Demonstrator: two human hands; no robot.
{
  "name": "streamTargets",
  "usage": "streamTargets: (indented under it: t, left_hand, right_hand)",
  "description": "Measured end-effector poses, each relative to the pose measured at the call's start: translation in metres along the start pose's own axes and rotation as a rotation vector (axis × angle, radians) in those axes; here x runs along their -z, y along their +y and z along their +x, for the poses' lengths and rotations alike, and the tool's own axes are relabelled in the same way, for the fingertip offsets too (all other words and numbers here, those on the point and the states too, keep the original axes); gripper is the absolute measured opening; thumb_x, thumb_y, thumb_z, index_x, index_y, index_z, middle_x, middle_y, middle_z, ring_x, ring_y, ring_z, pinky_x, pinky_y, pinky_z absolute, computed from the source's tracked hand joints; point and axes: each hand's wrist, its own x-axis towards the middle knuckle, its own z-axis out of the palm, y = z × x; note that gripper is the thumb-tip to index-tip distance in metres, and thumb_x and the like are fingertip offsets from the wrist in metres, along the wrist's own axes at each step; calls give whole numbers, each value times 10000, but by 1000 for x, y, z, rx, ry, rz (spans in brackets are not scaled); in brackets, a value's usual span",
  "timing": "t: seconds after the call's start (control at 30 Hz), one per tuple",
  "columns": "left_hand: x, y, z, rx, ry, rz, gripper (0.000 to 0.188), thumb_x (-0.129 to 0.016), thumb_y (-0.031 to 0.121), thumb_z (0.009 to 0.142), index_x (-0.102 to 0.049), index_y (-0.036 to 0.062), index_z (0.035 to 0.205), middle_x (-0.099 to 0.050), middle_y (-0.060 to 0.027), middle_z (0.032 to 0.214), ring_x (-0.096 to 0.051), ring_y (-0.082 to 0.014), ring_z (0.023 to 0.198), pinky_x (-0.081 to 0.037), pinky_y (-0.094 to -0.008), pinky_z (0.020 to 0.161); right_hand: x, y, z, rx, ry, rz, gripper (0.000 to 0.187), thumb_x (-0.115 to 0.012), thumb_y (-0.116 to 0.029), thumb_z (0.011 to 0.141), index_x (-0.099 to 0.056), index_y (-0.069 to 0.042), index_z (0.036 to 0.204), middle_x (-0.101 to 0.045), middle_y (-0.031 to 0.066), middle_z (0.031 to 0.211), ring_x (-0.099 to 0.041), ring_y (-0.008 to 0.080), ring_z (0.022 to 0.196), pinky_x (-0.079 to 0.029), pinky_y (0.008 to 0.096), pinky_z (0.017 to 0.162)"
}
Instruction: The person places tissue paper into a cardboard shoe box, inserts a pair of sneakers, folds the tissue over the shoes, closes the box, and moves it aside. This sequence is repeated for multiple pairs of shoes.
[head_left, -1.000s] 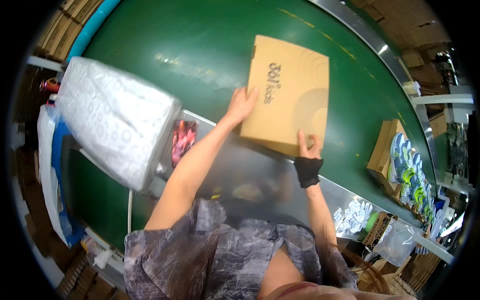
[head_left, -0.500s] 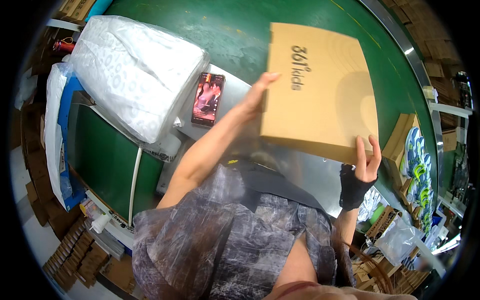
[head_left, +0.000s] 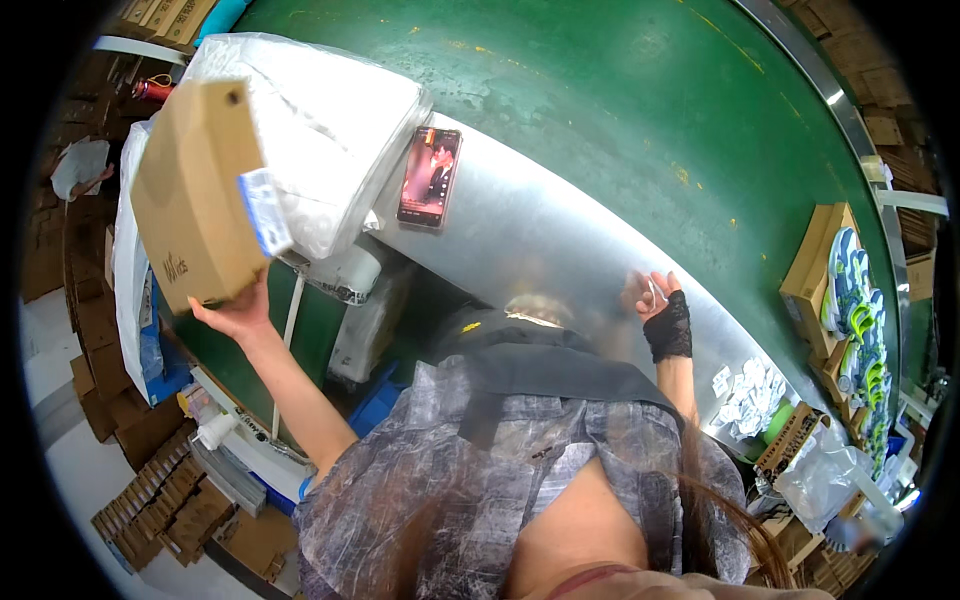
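Observation:
On the left, my left hand [head_left: 240, 312] holds a brown cardboard shoebox [head_left: 205, 195] by its lower end, with thumb and fingers on its underside. The box is closed and tilted, and a white and blue label [head_left: 265, 212] shows on its side. It hangs in front of a large bundle in clear plastic [head_left: 330, 120]. My right hand [head_left: 660, 305], in a black fingerless lace glove, hovers by the metal tabletop [head_left: 520, 225]. Its fingers are curled, with a thin white slip [head_left: 655, 290] between them. Small white packets [head_left: 748, 398] lie heaped nearby.
A phone [head_left: 430, 177] playing a video lies on the metal top. Beyond it runs a green conveyor belt [head_left: 620, 110]. At the right stand an open shoebox [head_left: 815, 275] and a row of blue-green shoes [head_left: 855, 320]. Stacked cartons [head_left: 170, 500] stand lower left.
The shoebox has swung from the middle to the far left in my left hand and turned. My right hand has let go of it and moved left, above the metal top.

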Motion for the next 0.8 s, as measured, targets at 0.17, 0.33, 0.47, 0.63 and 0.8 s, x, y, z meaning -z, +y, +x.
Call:
streamTargets:
  t: [0.17,0.33,0.47,0.63,0.8]
  left_hand:
    - [-9,-49,-20,428,-151,-4,645,-528,382,800,-286,18,1275,-296,-267,1286,-321,-405,1193,-240,-595,971]
    - [-70,-186,-145,1086,-887,470,383,-557,241,839,-493,-26,1107,-563,-167,1051,-580,-277,921,-505,-396,741]
    - [-109,-247,-234,1110,-1196,665,410,-555,284,847,-511,-23,1114,-574,-108,1040,-585,-194,876,-514,-323,704]
    - [-130,-278,-277,925,-1471,744,311,-537,250,860,-557,18,1067,-605,-67,925,-599,-158,794,-515,-271,646]
    - [-116,-305,-270,792,-1241,915,176,-484,187,885,-557,27,882,-519,1,673,-459,-70,510,-388,-220,456]
  right_hand:
    - [7,13,2,195,-168,-65,332,-460,33,757,-466,88,1084,-534,182,995,-551,274,936,-468,306,748]
    - [-36,17,-32,442,-274,-152,316,-462,40,784,-486,23,1099,-567,147,1054,-571,211,935,-444,286,821]
    - [-42,11,-57,433,-224,-124,366,-511,-25,802,-445,5,1161,-543,155,1100,-541,181,941,-436,266,815]
    - [-1,-2,-55,496,-186,-46,407,-558,-127,810,-440,-18,1184,-539,127,1131,-531,161,949,-432,251,796]
    - [35,-50,-64,990,-3,-797,425,-633,-213,765,-490,-88,1145,-471,177,1180,-454,269,1104,-368,366,917]
